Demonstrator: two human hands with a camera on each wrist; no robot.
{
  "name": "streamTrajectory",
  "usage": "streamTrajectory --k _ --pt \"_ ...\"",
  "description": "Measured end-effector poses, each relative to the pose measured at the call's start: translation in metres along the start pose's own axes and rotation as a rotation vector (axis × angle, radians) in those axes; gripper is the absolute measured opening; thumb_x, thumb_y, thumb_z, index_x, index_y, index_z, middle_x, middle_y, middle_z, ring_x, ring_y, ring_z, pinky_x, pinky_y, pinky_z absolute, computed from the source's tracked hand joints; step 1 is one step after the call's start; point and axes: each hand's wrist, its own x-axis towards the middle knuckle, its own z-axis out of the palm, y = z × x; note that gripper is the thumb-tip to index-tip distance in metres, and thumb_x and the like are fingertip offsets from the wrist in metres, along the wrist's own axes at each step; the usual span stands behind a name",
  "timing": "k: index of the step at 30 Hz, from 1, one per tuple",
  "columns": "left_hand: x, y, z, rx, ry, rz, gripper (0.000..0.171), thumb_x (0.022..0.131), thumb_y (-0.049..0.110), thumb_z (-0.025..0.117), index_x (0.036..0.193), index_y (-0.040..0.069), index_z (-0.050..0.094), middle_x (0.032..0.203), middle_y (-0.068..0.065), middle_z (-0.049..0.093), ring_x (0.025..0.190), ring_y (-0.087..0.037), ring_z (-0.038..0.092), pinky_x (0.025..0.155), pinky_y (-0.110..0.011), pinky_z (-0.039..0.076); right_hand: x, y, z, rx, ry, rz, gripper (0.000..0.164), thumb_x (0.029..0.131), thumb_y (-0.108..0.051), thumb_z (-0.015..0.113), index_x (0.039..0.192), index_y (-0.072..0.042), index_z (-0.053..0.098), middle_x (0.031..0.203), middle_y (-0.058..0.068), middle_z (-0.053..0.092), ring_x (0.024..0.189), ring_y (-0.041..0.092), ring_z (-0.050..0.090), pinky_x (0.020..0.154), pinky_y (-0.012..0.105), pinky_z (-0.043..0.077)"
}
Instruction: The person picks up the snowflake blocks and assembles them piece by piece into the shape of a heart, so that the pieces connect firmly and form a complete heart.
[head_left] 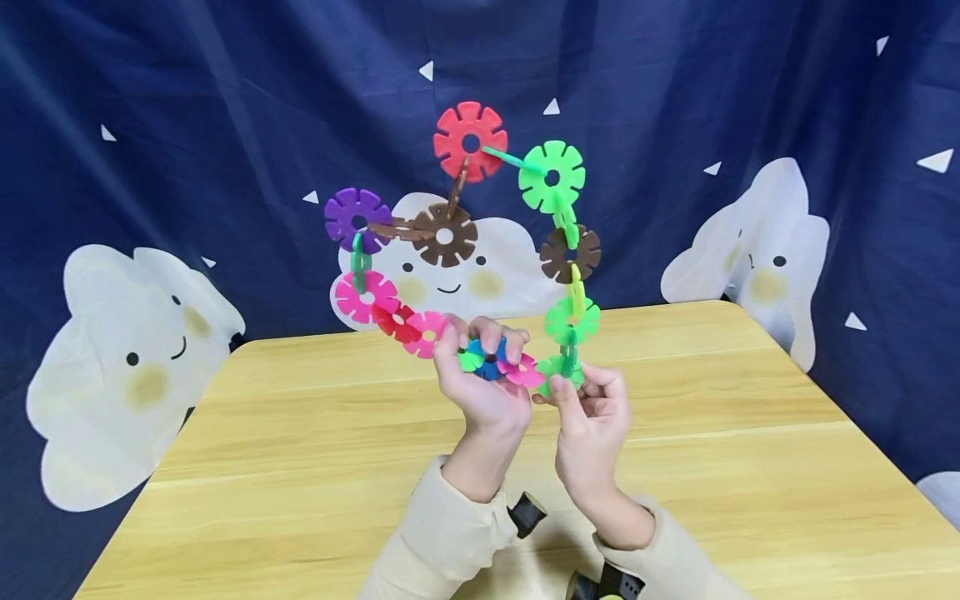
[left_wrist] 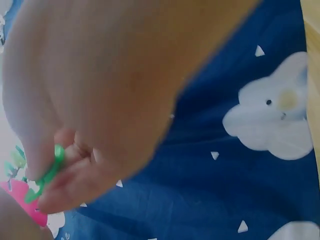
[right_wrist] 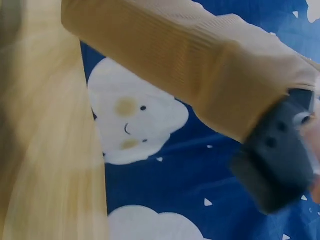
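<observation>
A chain of notched plastic snowflake discs is held up above the table, bending round in a loop shape. Its top is a red disc, with a purple disc at left and a brown disc at right. My left hand grips the lower stretch, fingers curled over a blue disc and its neighbours. My right hand pinches the green disc at the lower right. Beside that lies a pink disc; whether the two are joined I cannot tell. In the left wrist view, fingers pinch a green disc.
Below the hands is a wooden table. Behind it hangs a dark blue curtain with white clouds and triangles. Black wrist cameras sit at the sleeves. The right wrist view mostly shows a beige sleeve and a blurred black device.
</observation>
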Motion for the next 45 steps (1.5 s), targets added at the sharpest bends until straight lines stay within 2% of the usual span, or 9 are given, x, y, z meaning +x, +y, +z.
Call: streamTrajectory --k 6,11,14,20,29,32,37,40,45 --pt "0.002 -0.002 -0.001 0.04 -0.017 -0.012 0.021 0.087 0.025 0.031 0.067 0.019 0.032 0.053 0.007 0.039 0.041 -0.009 0.039 0.051 -0.019 0.036 0.006 -0.005 -0.004 -0.057 -0.031 0.045 0.017 0.083 -0.002 0.064 0.095 -0.008 0.054 0.076 -0.004 0.065 0.061 0.006 0.061 0.055 0.021 0.052" --pt "0.0 -0.005 0.002 0.032 0.037 -0.017 0.02 0.087 0.026 0.029 0.068 0.019 0.032 0.054 0.007 0.04 0.041 -0.009 0.038 0.055 -0.022 0.036 0.002 -0.001 0.002 0.001 0.052 0.003 0.017 0.081 0.0 0.066 0.093 -0.004 0.055 0.074 -0.001 0.065 0.062 0.006 0.061 0.057 0.021 0.052" --pt "0.001 -0.005 0.002 0.042 0.02 -0.025 0.02 0.087 0.026 0.029 0.068 0.02 0.032 0.054 0.008 0.041 0.041 -0.008 0.039 0.054 -0.021 0.035 0.001 0.0 0.005 -0.002 0.079 -0.009 0.018 0.08 -0.005 0.068 0.093 -0.006 0.055 0.073 -0.002 0.064 0.063 0.006 0.061 0.058 0.021 0.053" --pt "0.011 0.002 -0.002 0.129 -0.138 -0.114 0.026 0.089 0.029 0.03 0.064 0.02 0.033 0.052 0.008 0.042 0.042 -0.008 0.041 0.054 -0.022 0.034 0.006 0.0 -0.002 -0.031 -0.049 -0.001 0.017 0.083 -0.006 0.064 0.096 -0.008 0.053 0.079 -0.002 0.066 0.065 0.008 0.063 0.06 0.025 0.054" --pt "0.026 0.014 -0.013 0.297 -0.305 -0.249 0.023 0.088 0.032 0.035 0.071 0.018 0.039 0.054 0.008 0.048 0.045 -0.009 0.047 0.063 -0.026 0.044 0.015 -0.004 -0.025 -0.097 -0.355 0.088 0.032 0.078 0.021 0.05 0.089 -0.009 0.055 0.08 -0.005 0.067 0.072 0.004 0.063 0.065 0.017 0.051" --pt "0.028 0.017 -0.016 0.354 -0.379 -0.277 0.029 0.086 0.047 0.046 0.083 0.018 0.044 0.061 0.009 0.055 0.054 -0.008 0.055 0.069 -0.027 0.047 0.017 -0.007 -0.028 -0.148 -0.355 0.149 0.034 0.077 0.021 0.05 0.085 -0.011 0.054 0.074 -0.007 0.066 0.065 0.004 0.063 0.062 0.018 0.052" --pt "0.03 0.02 -0.028 0.423 -0.463 -0.327 0.075 0.071 0.066 0.06 0.12 0.013 0.04 0.091 0.007 0.064 0.087 -0.011 0.062 0.089 -0.034 0.046 0.021 -0.011 -0.029 -0.155 -0.265 0.226 0.031 0.079 0.019 0.052 0.081 -0.011 0.055 0.072 -0.005 0.067 0.062 0.007 0.064 0.062 0.022 0.053" --pt "0.027 0.023 -0.038 0.522 -0.438 -0.307 0.079 0.07 0.058 0.065 0.121 0.001 0.044 0.096 0.005 0.063 0.09 -0.011 0.061 0.088 -0.035 0.048 0.024 -0.013 -0.03 -0.118 -0.234 0.211 0.027 0.079 0.018 0.053 0.082 -0.009 0.056 0.073 -0.002 0.068 0.062 0.009 0.065 0.063 0.024 0.054" --pt "0.022 0.025 -0.045 0.667 -0.411 -0.161 0.041 0.083 0.023 0.066 0.104 -0.011 0.054 0.087 0.008 0.066 0.081 -0.008 0.063 0.078 -0.033 0.052 0.026 -0.013 -0.029 -0.125 -0.227 0.171 0.026 0.079 0.018 0.055 0.083 -0.007 0.056 0.074 -0.001 0.068 0.061 0.009 0.064 0.062 0.023 0.054"
